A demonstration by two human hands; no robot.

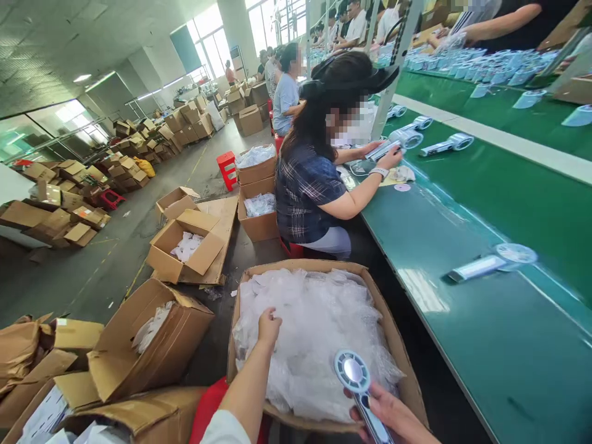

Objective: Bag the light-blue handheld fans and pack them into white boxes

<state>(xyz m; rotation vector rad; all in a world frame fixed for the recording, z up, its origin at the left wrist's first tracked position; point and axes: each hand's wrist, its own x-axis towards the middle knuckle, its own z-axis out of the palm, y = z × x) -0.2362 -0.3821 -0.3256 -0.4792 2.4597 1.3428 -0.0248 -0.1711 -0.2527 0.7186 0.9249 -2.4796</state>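
The right hand (391, 410) is holding a fan (352, 371) above the near right corner of an open carton (413, 385). Its grip is pinching the handle between thumb and fingers, and the round head is pointing away from the person. The left hand (268, 328) is hovering over or touching clear bags (319, 333) toward the carton's left edge. Its fingers are curling; whether this grip is pinching a bag cannot be told.

The carton is standing beside the long edge of the counter (425, 296), and the bags are filling it nearly to the rim. A second fan (481, 266) is lying on the counter, its head reaching the edge next to the green belt (518, 163). Beyond the carton, a co-worker (308, 191) is sitting at the same long edge, holding another fan (388, 147) in both hands.
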